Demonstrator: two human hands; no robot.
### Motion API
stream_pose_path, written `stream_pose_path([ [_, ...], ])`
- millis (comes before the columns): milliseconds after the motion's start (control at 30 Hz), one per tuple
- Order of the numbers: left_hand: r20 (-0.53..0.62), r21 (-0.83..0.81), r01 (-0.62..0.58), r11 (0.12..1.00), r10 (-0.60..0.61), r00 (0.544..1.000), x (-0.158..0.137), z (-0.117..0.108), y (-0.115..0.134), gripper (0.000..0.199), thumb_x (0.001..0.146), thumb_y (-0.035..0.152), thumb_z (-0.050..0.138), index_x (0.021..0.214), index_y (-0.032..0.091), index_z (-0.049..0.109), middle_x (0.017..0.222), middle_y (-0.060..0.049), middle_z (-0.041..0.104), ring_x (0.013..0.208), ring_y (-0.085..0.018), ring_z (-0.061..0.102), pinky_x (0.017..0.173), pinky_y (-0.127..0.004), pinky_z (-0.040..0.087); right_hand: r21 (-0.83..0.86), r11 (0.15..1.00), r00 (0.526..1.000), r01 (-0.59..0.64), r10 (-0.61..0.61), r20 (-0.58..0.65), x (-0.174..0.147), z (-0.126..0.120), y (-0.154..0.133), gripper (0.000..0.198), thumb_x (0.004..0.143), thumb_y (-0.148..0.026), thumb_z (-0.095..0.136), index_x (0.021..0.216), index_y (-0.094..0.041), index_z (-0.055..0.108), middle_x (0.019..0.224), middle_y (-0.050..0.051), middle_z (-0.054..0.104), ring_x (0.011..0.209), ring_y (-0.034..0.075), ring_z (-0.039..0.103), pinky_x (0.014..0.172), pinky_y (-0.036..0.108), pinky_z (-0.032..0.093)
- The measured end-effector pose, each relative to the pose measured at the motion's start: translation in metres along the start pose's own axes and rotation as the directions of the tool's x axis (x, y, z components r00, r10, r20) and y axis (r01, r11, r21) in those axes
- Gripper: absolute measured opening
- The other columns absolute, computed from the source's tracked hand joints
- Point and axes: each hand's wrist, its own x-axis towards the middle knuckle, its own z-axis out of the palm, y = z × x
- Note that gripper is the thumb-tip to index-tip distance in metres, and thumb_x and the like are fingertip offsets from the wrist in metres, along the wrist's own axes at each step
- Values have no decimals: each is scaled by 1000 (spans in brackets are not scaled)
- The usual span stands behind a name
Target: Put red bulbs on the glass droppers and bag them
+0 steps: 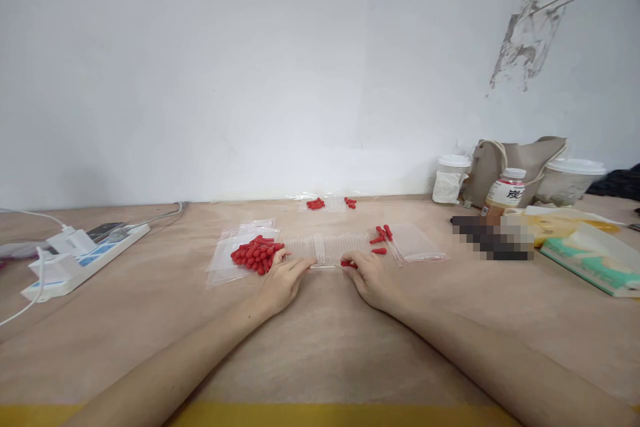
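Observation:
My left hand (287,280) is closed at the left end of a thin clear glass tube (326,268), its fingertips pinched there. At the tube's right end, my right hand (371,279) pinches a red rubber dropper bulb (349,264); whether the tube sits inside the bulb is hidden by the fingers. Just beyond both hands lies a row of clear glass tubes (327,247), side by side. A heap of red rubber bulbs (256,255) rests on clear plastic bags (220,263), touching or close to my left hand. Several red bulbs (384,233) lie beyond my right hand, some apparently on tubes.
More bagged red bulbs (315,203) lie by the wall. A clear bag (417,245) is right of the tubes. A power strip (95,260) stands left. At right are a bottle (506,193), lidded cups (453,177), a beige bag (487,163) and a tissue pack (590,257).

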Motion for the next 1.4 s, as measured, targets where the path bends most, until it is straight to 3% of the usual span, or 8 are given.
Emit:
stream_pose_path([
  [367, -13, -81, -11, 997, 9, 1000, 0, 5, 4, 28, 88, 14, 36, 104, 22, 58, 93, -3, 66, 81, -15, 58, 90, -37, 25, 104, 989, 994, 106, -108, 14, -2, 3, 0, 18, 85, -23, 41, 94, -21, 57, 88, 4, 60, 83, 15, 55, 74, 28, 44],
  [600, 3, -95, -85, 992, 86, 996, -2, 7, 1, 36, 86, 9, 38, 110, 27, 57, 99, -3, 65, 86, -15, 57, 89, -37, 25, 140, 981, 991, 135, -135, -4, -3, 6, 3, 20, 86, -23, 40, 94, -20, 58, 91, 5, 61, 85, 14, 56, 76, 28, 45],
  [1033, -21, 11, -212, 977, 212, 977, 0, 8, 1, 34, 87, 8, 35, 111, 21, 56, 82, -4, 63, 73, -14, 54, 73, -32, 29, 135, 944, 952, 301, -288, -104, -4, 6, 12, 21, 86, -21, 39, 92, -19, 59, 78, 5, 61, 74, 14, 54, 66, 28, 46],
  [1400, -65, 11, -257, 966, 257, 964, -1, 9, 1, 32, 85, 6, 36, 106, 17, 57, 85, -5, 64, 72, -15, 55, 73, -32, 31, 5, 943, 943, 332, -332, 23, -3, 3, 9, 18, 86, -23, 41, 85, -16, 58, 76, 5, 58, 73, 14, 50, 66, 27, 40],
])
